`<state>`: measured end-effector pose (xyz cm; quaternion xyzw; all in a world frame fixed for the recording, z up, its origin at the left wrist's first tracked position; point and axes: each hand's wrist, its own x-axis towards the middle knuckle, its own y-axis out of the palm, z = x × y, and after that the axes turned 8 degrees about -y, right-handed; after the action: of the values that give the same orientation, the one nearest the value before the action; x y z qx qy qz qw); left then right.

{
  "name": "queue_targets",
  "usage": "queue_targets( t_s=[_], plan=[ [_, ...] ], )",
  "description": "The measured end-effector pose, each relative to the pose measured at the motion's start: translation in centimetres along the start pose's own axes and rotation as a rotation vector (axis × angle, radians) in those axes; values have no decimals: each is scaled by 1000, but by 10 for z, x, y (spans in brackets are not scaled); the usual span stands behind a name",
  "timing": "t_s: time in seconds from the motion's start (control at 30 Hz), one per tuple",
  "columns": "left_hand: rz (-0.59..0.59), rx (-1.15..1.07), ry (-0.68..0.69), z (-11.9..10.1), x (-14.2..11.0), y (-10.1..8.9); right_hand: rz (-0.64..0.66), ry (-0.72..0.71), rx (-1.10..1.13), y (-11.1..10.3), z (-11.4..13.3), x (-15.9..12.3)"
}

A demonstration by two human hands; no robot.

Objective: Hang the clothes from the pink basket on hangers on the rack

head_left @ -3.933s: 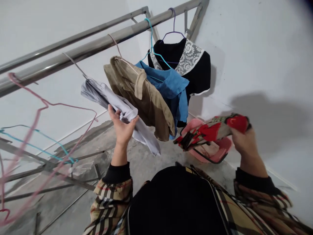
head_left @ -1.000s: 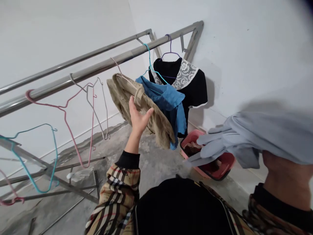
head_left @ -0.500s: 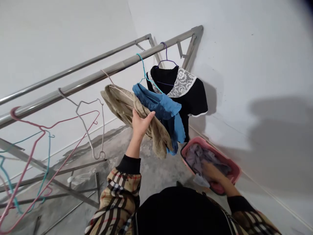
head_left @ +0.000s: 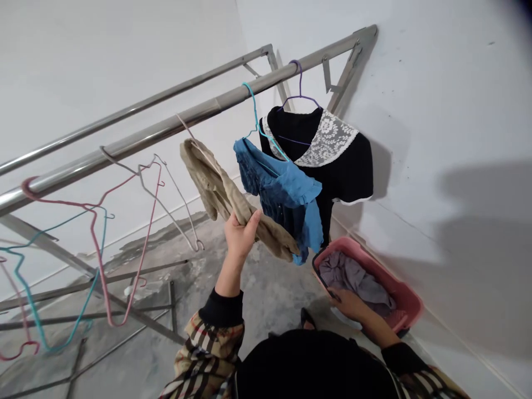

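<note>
Spanning the scene beside a white wall (head_left: pixel 449 105), a metal rack (head_left: pixel 166 128) carries a black top (head_left: pixel 353 174), a blue shirt (head_left: pixel 297 185) and a tan shirt (head_left: pixel 228 193) on hangers. Below them, a pink basket (head_left: pixel 409 296) holds grey cloth (head_left: pixel 359 277). The person's left hand (head_left: pixel 241 234) pinches the tan shirt between thumb and fingers. The right hand (head_left: pixel 348 303) is at the basket's near rim; whether its fingers grip anything cannot be told.
</note>
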<state>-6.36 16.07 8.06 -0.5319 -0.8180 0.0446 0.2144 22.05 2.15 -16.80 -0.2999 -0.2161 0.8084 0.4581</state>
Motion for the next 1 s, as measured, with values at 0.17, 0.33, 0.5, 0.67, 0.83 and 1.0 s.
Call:
queue_targets(
  t_s=[0.17,0.33,0.5,0.67,0.83,1.0],
  plan=[
    [-251,132,204,13,-16,-20,43,36,-29,3,18,2],
    [-375,300,483,26,-22,-46,49,32,-50,22,47,4],
    [-395,207,541,38,-26,-72,47,38,-72,38,71,-1],
    [-463,130,521,51,-27,-88,15,46,-68,49,87,-8],
    [-420,11,578,56,-27,-92,2,60,-60,59,102,-15],
    [-332,-100,404,56,-24,-85,-45,100,-52,58,113,-29]
  ],
)
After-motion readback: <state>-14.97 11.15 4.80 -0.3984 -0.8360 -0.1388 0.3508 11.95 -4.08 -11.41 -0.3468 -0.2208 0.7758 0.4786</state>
